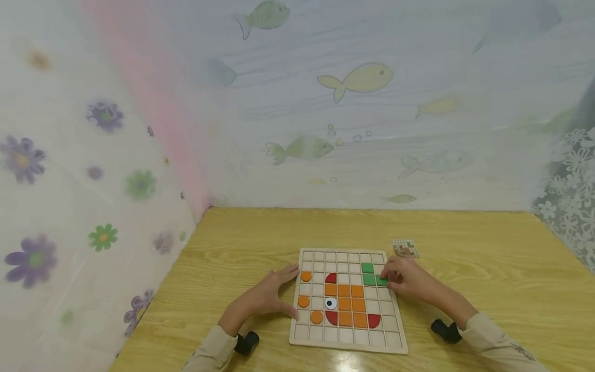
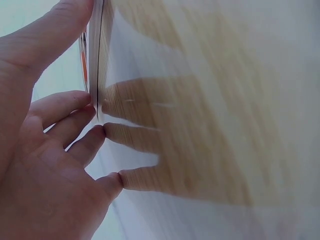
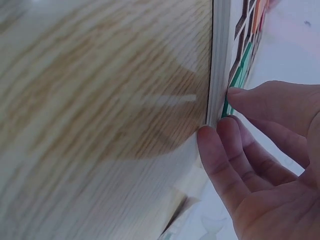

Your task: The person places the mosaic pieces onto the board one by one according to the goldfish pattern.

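Note:
A wooden grid board point(image 1: 348, 349) lies on the table with coloured tiles in its cells. Along its left edge rests my left hand point(image 1: 267, 295), thumb and fingers spread; the left wrist view shows fingertips touching the table by the board's side. At the right edge, my right hand point(image 1: 411, 279) pinches a green square tile point(image 1: 382, 281) set in or just over a cell. Two more green tiles point(image 1: 368, 267) sit beside it. Several orange squares point(image 1: 345, 304), red rounded pieces point(image 1: 374, 321) and a round eye piece point(image 1: 330, 303) form a block mid-board.
Orange round pieces point(image 1: 303, 301) lie in the board's left columns. Behind the right hand is a small picture card point(image 1: 405, 248) on the wooden table point(image 1: 251, 232). Patterned curtains or walls point(image 1: 288, 113) enclose the back and left. Black wrist devices point(image 1: 446, 330) sit near both sleeves.

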{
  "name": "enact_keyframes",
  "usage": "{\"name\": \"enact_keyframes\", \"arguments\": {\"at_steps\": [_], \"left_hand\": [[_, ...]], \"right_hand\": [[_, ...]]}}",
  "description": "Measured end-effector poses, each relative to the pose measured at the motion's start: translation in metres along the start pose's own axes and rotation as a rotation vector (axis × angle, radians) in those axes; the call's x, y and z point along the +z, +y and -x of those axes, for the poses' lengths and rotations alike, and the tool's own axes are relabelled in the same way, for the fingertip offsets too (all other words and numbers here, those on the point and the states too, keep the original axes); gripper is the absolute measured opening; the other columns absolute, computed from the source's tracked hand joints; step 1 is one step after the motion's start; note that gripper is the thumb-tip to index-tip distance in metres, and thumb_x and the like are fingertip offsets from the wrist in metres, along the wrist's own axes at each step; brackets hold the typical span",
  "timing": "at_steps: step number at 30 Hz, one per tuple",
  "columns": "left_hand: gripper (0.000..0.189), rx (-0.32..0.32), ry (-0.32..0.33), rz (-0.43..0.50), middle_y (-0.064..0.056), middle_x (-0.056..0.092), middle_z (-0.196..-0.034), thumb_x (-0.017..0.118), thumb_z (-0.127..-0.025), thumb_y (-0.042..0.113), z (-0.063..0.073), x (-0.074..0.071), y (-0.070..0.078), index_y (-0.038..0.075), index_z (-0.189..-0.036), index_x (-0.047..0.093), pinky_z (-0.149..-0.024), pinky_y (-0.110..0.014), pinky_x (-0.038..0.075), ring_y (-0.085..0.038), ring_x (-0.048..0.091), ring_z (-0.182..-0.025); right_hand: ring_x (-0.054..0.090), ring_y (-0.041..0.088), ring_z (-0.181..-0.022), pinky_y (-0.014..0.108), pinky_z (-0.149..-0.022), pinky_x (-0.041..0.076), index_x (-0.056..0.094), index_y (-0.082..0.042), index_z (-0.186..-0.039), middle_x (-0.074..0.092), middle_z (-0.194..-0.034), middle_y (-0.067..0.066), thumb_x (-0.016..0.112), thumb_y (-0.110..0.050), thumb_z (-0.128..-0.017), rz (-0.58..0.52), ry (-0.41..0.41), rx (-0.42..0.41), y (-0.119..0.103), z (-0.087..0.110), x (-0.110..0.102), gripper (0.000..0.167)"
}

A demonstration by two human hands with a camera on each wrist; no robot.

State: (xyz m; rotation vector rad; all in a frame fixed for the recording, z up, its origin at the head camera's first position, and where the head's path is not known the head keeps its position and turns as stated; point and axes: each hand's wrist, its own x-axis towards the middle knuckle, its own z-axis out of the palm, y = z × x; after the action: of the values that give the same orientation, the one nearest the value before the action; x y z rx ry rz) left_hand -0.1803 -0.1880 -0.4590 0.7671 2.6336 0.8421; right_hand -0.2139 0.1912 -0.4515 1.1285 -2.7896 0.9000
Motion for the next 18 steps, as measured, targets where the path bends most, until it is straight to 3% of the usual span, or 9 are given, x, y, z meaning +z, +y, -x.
{"name": "enact_keyframes", "arguments": {"at_steps": [2,3,13,18], "left_hand": [[0.103,-0.002,-0.004,0.004,-0.006,0.025,-0.154,0.078,-0.069,0.052,0.0,0.001,0.0,0.006,-0.148,0.032,-0.113,-0.055,0.007,-0.025,0.018,-0.142],[0.103,-0.004,-0.005,0.006,-0.006,0.025,-0.154,0.078,-0.069,0.052,0.0,0.002,0.0,0.006,-0.148,0.032,-0.113,-0.055,0.007,-0.025,0.018,-0.142],[0.102,0.007,-0.009,0.012,-0.007,0.024,-0.155,0.077,-0.07,0.052,-0.001,0.002,0.003,0.005,-0.148,0.031,-0.113,-0.055,0.006,-0.025,0.018,-0.142],[0.096,0.001,0.004,-0.021,-0.007,0.024,-0.154,0.072,-0.075,0.054,0.007,0.001,0.002,0.005,-0.148,0.032,-0.113,-0.053,0.012,-0.028,0.02,-0.141]], "right_hand": [[0.049,0.007,-0.068,0.029,-0.066,0.048,0.071,-0.006,-0.089,0.056,-0.082,-0.002,0.069,0.004,-0.078,-0.011,-0.011,0.011,0.0,0.002,0.0,0.015],[0.049,0.007,-0.068,0.026,-0.059,0.047,0.07,-0.006,-0.089,0.057,-0.083,-0.002,0.069,0.004,-0.078,-0.021,-0.017,0.016,0.0,0.003,0.0,0.014],[0.051,0.007,-0.07,0.025,-0.059,0.048,0.068,-0.005,-0.09,0.058,-0.084,-0.001,0.065,0.006,-0.079,-0.037,-0.001,0.009,0.0,0.01,-0.002,0.016],[0.052,0.005,-0.071,0.025,-0.059,0.05,0.068,-0.005,-0.093,0.06,-0.083,0.0,0.067,0.002,-0.082,-0.063,0.007,0.003,0.0,0.018,-0.01,0.014]]}}
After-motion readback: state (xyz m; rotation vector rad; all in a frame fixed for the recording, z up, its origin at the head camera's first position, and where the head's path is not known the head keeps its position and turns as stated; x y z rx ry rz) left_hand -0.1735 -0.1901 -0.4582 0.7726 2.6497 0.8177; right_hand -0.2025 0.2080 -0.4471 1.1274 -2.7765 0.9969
